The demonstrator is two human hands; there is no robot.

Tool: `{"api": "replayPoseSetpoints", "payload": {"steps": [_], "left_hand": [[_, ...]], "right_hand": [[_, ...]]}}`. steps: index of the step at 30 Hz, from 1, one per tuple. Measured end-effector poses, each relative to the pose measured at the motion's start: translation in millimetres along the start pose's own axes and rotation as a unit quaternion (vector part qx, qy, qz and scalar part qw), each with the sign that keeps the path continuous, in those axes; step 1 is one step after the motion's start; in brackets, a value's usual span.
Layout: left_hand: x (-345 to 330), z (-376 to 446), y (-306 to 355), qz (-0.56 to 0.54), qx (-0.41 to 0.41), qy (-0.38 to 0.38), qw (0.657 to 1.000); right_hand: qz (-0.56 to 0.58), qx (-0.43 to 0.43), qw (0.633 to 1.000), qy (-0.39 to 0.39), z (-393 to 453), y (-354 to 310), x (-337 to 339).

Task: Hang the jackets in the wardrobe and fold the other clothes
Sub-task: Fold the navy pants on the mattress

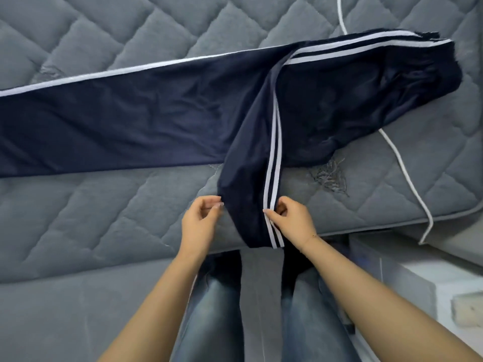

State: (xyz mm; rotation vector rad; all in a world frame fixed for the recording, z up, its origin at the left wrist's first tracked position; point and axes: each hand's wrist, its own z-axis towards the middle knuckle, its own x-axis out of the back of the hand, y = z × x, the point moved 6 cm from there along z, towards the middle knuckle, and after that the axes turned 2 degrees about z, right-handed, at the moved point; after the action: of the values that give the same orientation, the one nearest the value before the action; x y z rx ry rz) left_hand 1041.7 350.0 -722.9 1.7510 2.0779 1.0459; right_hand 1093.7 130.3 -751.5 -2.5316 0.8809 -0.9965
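A pair of navy track trousers (162, 108) with white side stripes is spread across a grey quilted mattress (78, 218). One leg is laid flat and runs away to the left of both hands, past the picture's edge. The other leg (251, 178) is bent toward the person and is draped over the near edge of the mattress, its hem hanging just below the fingers. The waist part is bunched up beyond and to the right of the fingers.

The left hand (200, 223) is seen at the left edge of the bent leg. Its fingers are curled, with the fingertips touching the cloth's edge; whether cloth is actually pinched there cannot be told.

The right hand (292, 220) is placed at the right edge of the same leg, and the double white stripe (273, 158) is pinched between thumb and fingers. A thin bracelet is worn at that wrist.

Below the hands, the person's legs in blue jeans (217, 309) are seen standing against the bed. To the right of the right hand, a white cord (403, 168) is trailed over the mattress corner and hangs off its edge. Further right and lower, a white piece of furniture (418, 278) is seen beside the bed.
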Motion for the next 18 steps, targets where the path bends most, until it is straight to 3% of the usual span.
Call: {"api": "replayPoseSetpoints", "payload": {"steps": [3, 7, 10, 14, 18], "left_hand": [[48.5, 2.3, -9.6, -0.023, 0.013, 0.020, 0.999], [99.3, 1.5, -14.0, -0.074, 0.010, 0.049, 0.996], [128.3, -0.3, -8.5, -0.084, -0.046, 0.076, 0.992], [154.6, 1.5, -7.3, 0.028, -0.128, 0.157, 0.979], [152.8, 15.6, -32.2, 0.236, -0.068, 0.167, 0.955]], "right_hand": [[0.012, -0.012, 1.000, 0.001, -4.3, -39.3, -22.4], [0.208, -0.016, 0.975, -0.071, -7.9, -126.4, -52.6], [0.303, 0.005, 0.949, -0.088, 2.0, -207.0, -70.9], [0.413, -0.021, 0.900, -0.140, 21.6, -284.4, -100.0], [0.357, -0.023, 0.915, -0.184, 33.7, -301.3, -115.6]]}}
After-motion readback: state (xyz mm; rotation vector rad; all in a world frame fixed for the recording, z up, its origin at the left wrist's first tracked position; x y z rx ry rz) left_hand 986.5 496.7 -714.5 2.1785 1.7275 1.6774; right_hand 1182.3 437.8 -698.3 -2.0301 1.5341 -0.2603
